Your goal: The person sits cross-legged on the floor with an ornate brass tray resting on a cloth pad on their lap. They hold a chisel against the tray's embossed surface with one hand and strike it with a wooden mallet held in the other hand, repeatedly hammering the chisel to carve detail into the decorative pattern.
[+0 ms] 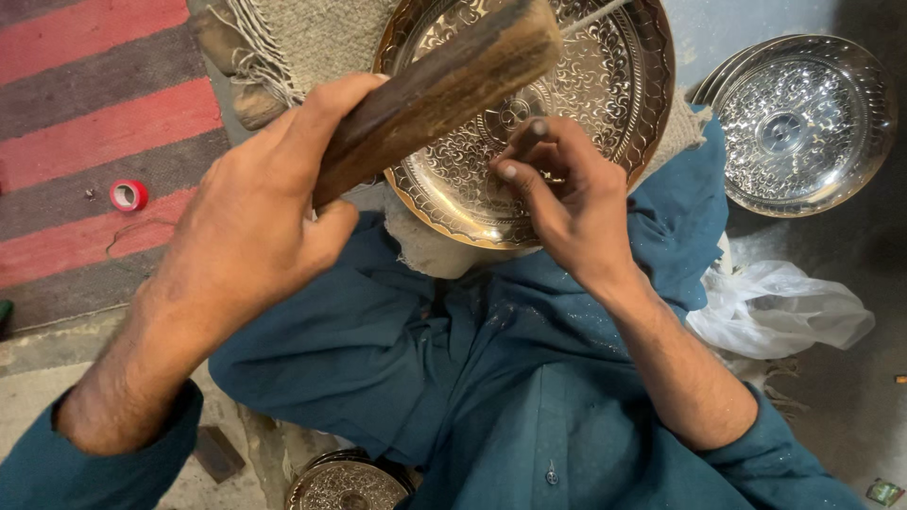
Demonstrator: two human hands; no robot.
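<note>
Engraved brass plate [529, 123], round with a scalloped rim, rests tilted on a woven cloth pad [321, 38] over the lap of a seated person in teal clothing [491, 378]. Left hand [250, 227] is clenched around a dark wooden mallet [439, 90], held raised above the plate and slanting up to the right. Right hand [562, 198] pinches a thin metal punch [531, 137] between thumb and fingers, its tip set against the plate's patterned face. Silver-coloured plates [803, 118] of like design lie stacked at upper right; a white plastic bag [779, 307] lies below them. Red tape roll [128, 195] sits on a striped rug [85, 113] at left. Another engraved plate [348, 484] shows at the bottom edge.
</note>
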